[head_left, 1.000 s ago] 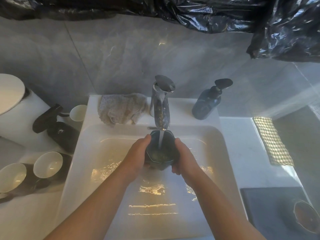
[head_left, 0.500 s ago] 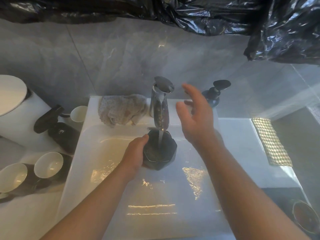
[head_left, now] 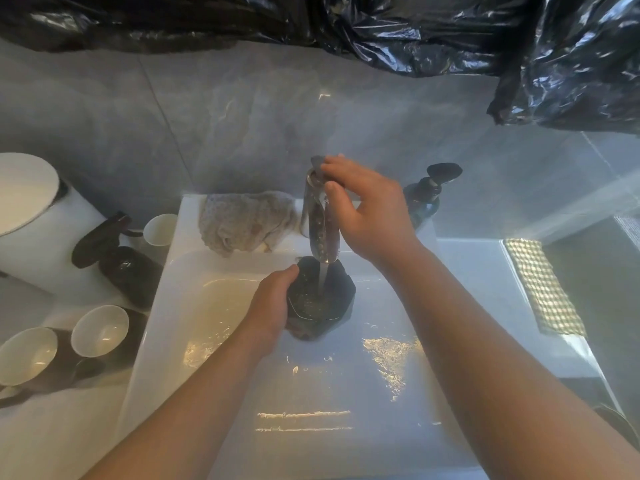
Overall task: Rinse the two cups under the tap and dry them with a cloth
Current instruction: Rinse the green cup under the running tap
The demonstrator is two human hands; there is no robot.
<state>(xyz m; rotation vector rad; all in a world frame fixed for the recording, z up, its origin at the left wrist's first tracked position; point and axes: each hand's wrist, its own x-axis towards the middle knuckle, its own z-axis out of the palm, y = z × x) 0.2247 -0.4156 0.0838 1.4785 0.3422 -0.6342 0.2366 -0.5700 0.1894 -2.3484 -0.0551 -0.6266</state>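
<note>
Grey tiled wall behind, white sink (head_left: 214, 306) beneath the tap (head_left: 320, 233), water running. Cloth (head_left: 242, 220) waits left of the tap, ready for drying. Right hand (head_left: 367, 209) pinches the tap's top lever, probably adjusting flow. Left hand (head_left: 270, 306) grips the dark faceted cup (head_left: 332, 299) directly under the tap, mouth up, catching the stream.

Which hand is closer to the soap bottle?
Right. The right hand grips the tap handle just beside the soap bottle; the left hand holds the dark cup lower in the sink.
</note>
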